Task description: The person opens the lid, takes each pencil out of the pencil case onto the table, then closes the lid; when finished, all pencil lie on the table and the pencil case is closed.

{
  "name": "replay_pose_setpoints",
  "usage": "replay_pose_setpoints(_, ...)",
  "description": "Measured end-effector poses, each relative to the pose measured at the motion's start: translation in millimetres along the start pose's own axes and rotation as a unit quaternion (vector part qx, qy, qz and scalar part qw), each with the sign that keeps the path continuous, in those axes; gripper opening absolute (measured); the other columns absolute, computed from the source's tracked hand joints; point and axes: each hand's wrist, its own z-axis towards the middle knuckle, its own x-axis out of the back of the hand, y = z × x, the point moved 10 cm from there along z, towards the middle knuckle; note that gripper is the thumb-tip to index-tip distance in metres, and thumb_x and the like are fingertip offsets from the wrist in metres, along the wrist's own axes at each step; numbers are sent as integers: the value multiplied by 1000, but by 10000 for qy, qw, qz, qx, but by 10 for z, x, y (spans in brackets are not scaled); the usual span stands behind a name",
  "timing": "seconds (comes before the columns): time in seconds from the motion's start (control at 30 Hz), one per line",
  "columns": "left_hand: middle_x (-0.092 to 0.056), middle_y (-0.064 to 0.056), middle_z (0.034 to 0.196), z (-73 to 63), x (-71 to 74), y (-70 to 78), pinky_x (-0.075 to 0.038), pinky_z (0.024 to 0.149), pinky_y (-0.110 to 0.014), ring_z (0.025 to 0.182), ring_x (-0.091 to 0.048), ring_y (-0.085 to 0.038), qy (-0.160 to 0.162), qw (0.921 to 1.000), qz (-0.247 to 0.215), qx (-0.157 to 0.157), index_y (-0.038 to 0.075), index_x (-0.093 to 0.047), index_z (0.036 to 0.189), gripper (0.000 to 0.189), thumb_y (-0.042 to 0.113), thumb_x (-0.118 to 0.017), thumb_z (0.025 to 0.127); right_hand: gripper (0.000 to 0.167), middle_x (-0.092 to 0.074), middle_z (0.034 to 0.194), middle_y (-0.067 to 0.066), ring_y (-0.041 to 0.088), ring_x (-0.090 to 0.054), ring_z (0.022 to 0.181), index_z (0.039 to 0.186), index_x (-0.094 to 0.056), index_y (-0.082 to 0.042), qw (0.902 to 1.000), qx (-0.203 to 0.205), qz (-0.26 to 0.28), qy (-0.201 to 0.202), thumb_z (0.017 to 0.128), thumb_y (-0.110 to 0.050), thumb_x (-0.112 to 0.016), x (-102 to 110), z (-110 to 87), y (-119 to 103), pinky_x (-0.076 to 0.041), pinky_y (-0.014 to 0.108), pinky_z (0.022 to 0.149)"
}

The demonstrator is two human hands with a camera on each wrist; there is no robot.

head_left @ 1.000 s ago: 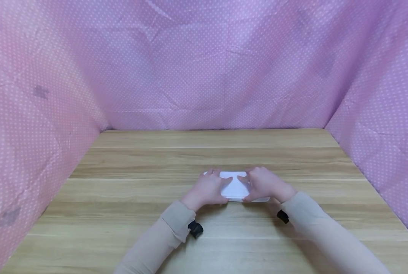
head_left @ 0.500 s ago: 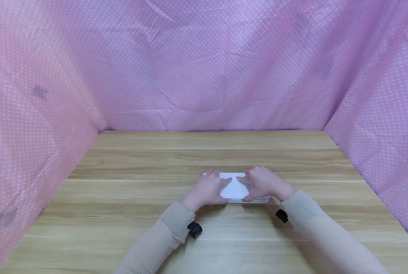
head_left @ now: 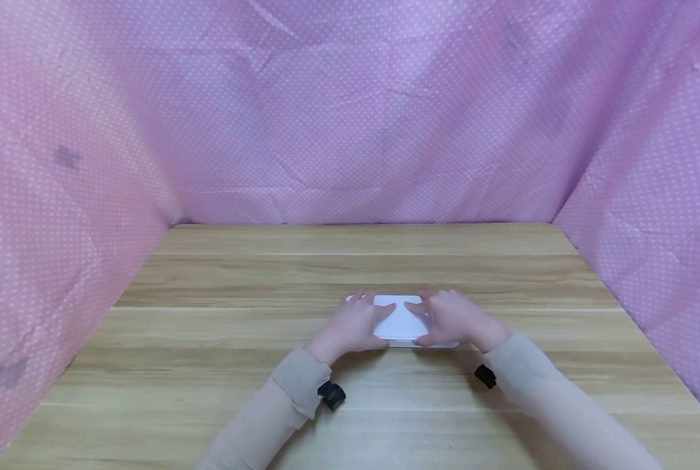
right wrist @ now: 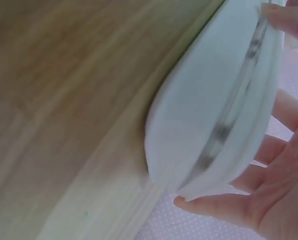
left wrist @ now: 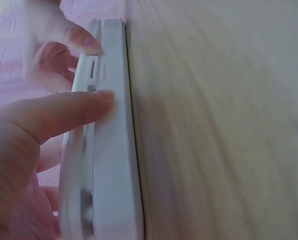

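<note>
A flat white plastic case [head_left: 400,321] with rounded corners sits low over the table, its long side toward me. My left hand [head_left: 351,326] grips its left part and my right hand [head_left: 454,316] its right part. In the left wrist view, the left thumb [left wrist: 91,104] presses the front near a small white clasp [left wrist: 93,70]. The right thumb tip is beside that clasp. A seam with dark gaps runs between lid [right wrist: 256,145] and base [right wrist: 199,95] in the right wrist view. Several right-hand fingertips lie along the lid's edge. The inside is hidden.
The wood-grain table [head_left: 238,281] stretches around the case. Pink cloth with white dots [head_left: 350,117] hangs behind it and along both sides. A black wrist device [head_left: 331,395] shows below the left cuff, another [head_left: 486,376] below the right.
Both hands keep their grip on the white case. Only a very slight shift of the left arm and the case to the left shows, along with a small sway of the head view.
</note>
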Motion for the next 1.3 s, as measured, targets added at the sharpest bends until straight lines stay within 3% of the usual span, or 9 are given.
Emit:
replay_pose_setpoints(0.13, -41, -20, 145, -36, -28, -22, -34, 102, -61, 132, -38, -43, -72, 9997, -93, -190, 25, -48, 140, 67, 39, -73, 79, 64, -64, 117, 23, 7, -50, 59, 124, -64, -10, 9999, 21, 133, 6, 69, -39, -80, -3, -16, 5, -50, 29, 66)
replay_pose_setpoints(0.27, -37, -20, 148, -66, -39, -52, -32, 105, -61, 134, -35, -42, -102, 9985, -216, -487, 23, -49, 139, 64, 35, -73, 81, 61, -62, 119, 27, 22, -68, 83, 122, -65, -8, 9994, 225, 200, 147, 71, -38, -78, 18, -27, 5, -54, 40, 79)
replay_pose_setpoints(0.4, -36, -19, 149, -106, -21, -80, -29, 107, -60, 136, -34, -42, -40, 9975, -356, -607, 20, -51, 138, 62, 32, -73, 81, 56, -61, 119, 28, 36, -64, 104, 118, -67, -6, 9980, 377, 384, 340, 72, -36, -78, 56, -56, 4, -52, 47, 87)
replay_pose_setpoints(0.57, -37, -16, 149, -146, 21, -104, -28, 108, -58, 136, -34, -40, 93, 9970, -455, -624, 19, -50, 139, 66, 31, -76, 79, 49, -62, 120, 25, 30, -68, 94, 115, -69, -7, 9963, 525, 441, 523, 75, -35, -76, 99, -78, 2, -54, 45, 83)
replay_pose_setpoints(0.67, -40, -16, 148, -159, 43, -123, -30, 108, -57, 136, -36, -38, 165, 9967, -540, -578, 17, -48, 140, 68, 32, -76, 79, 44, -65, 117, 21, 17, -66, 69, 111, -71, -7, 9944, 730, 365, 672, 77, -33, -75, 149, -80, -18, -55, 37, 72)
replay_pose_setpoints(0.77, -45, -16, 144, -166, 76, -134, -33, 107, -54, 133, -42, -35, 292, 9968, -456, -584, 16, -49, 139, 69, 30, -77, 78, 38, -68, 112, 18, 8, -61, 60, 108, -72, -6, 9919, 926, 358, 786, 79, -32, -74, 205, -77, -49, -54, 31, 66)
replay_pose_setpoints(1.0, -54, -11, 136, -179, 187, -157, -39, 103, -51, 124, -51, -30, 722, 9960, -85, -515, 16, -52, 136, 74, 32, -83, 71, 27, -72, 103, 12, 24, -70, 91, 101, -74, -4, 9836, 1325, 568, 1087, 82, -22, -73, 340, -95, -110, -57, 38, 75)
replay_pose_setpoints(1.17, -47, -11, 142, -179, 233, -140, -38, 103, -54, 131, -43, -31, 908, 9947, 281, -384, 20, -47, 140, 83, 35, -85, 67, 19, -74, 94, 7, 16, -69, 80, 97, -74, -5, 9781, 1467, 667, 1319, 81, -15, -73, 442, -88, -129, -57, 34, 71)
replay_pose_setpoints(1.3, -38, -15, 147, -183, 279, -82, -34, 105, -57, 137, -33, -36, 1101, 9907, 724, -352, 25, -38, 145, 95, 38, -86, 64, 15, -74, 90, 5, 5, -61, 66, 96, -74, -6, 9808, 1140, 836, 1344, 82, -10, -71, 486, -52, -71, -54, 26, 61)
